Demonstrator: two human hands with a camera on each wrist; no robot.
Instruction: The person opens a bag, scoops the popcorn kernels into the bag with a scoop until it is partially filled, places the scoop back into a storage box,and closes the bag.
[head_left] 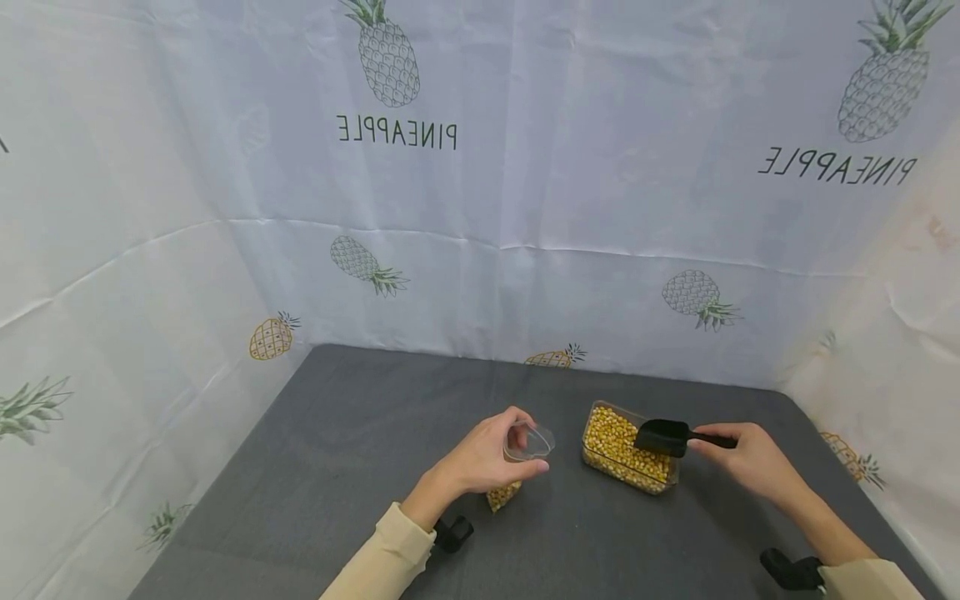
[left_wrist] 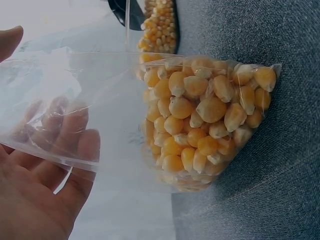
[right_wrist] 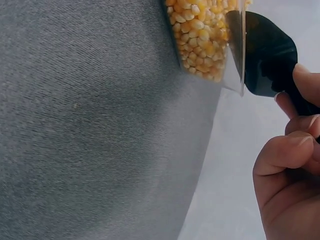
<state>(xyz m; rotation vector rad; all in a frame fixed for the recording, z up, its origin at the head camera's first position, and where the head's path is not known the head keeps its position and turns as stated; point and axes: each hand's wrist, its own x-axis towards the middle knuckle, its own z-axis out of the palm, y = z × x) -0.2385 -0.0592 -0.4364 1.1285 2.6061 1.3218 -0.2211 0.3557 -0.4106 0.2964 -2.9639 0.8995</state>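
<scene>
My left hand (head_left: 487,458) holds a clear plastic bag (head_left: 527,443) by its open top, fingers curled round the rim. The bag's bottom holds yellow corn kernels (left_wrist: 200,120) and rests on the grey mat (head_left: 337,467). The fingers (left_wrist: 65,130) show through the plastic in the left wrist view. To the right, a clear rectangular container (head_left: 628,450) is full of corn kernels. My right hand (head_left: 742,458) grips the handle of a black scoop (head_left: 663,436), whose bowl sits over the container's right end. In the right wrist view the scoop (right_wrist: 267,55) lies against the container's wall (right_wrist: 235,50).
White cloth printed with pineapples (head_left: 480,208) walls in the mat at the back and both sides. Black wrist mounts (head_left: 791,572) show near both sleeves. Bare mat stretches left of the bag and in front of the container.
</scene>
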